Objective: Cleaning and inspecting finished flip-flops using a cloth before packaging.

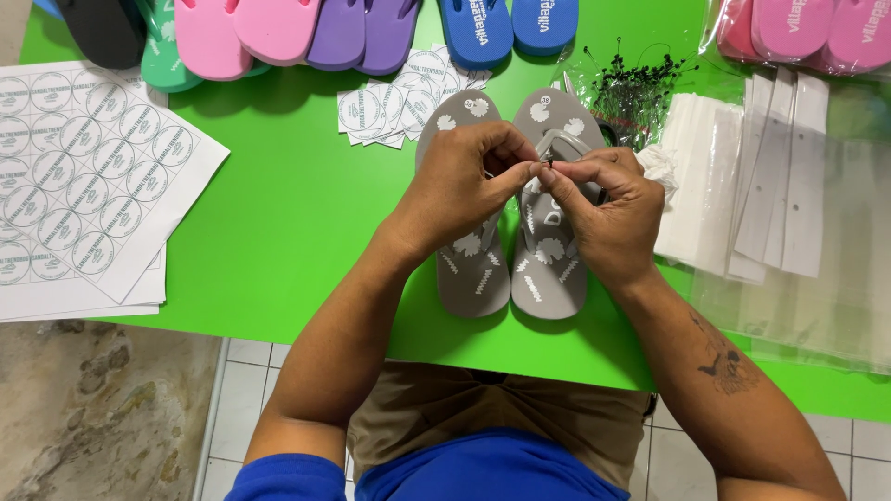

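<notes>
Both hands, left (pixel 464 186) and right (pixel 603 209), are pinched shut on a small black fastener (pixel 548 163) above paired grey flip-flops (pixel 510 269) laid on the green table (pixel 297 213).

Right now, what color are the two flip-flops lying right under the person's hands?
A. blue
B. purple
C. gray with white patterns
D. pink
C: the pair of flip-flops under the left hand and right hand is gray with white patterns, lying side by side on the green table; the pink, purple and blue ones sit along the far edge.
</notes>
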